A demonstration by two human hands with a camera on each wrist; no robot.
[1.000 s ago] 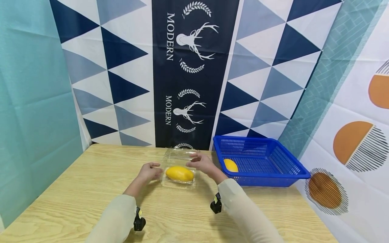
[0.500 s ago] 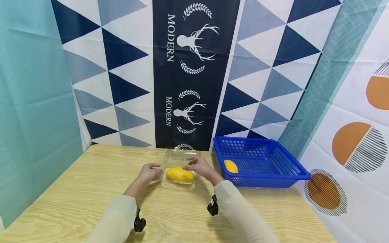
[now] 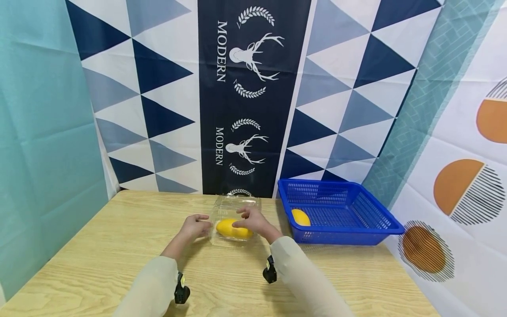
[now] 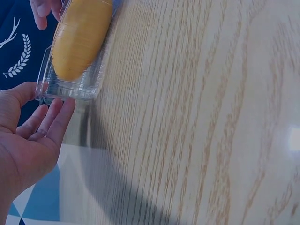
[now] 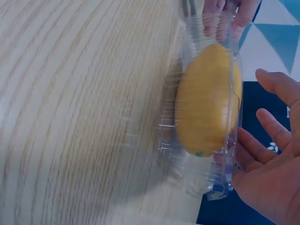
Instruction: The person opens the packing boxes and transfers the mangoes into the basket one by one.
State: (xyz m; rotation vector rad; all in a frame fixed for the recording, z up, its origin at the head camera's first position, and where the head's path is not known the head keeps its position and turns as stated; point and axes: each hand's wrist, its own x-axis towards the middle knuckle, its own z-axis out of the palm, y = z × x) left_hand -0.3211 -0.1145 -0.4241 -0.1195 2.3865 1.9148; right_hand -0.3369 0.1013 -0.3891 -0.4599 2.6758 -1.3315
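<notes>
A yellow mango (image 3: 226, 228) lies lengthwise in a clear plastic clamshell box (image 3: 215, 240), whose lid (image 3: 227, 201) stands folded back on the far side. My left hand (image 3: 195, 227) is at the box's left end; in the left wrist view its thumb and fingertips pinch the rim and end wall. My right hand (image 3: 255, 220) reaches over the right part of the box from behind, thumb and fingers spread apart. In the right wrist view, the right-hand fingers (image 5: 253, 145) lie along the box's far side, with the mango (image 5: 206, 103) still down inside.
A blue perforated plastic basket (image 3: 344, 237) stands on the right of the wooden table (image 3: 222, 281), with another yellow mango (image 3: 301, 217) in its near left corner. Patterned cloth (image 3: 166, 110) hangs behind the table, and more cloth hangs along both sides.
My right hand has moved left and slightly nearer, from the right edge of the box to over the mango's right end. The left hand, box and mangoes have stayed in place.
</notes>
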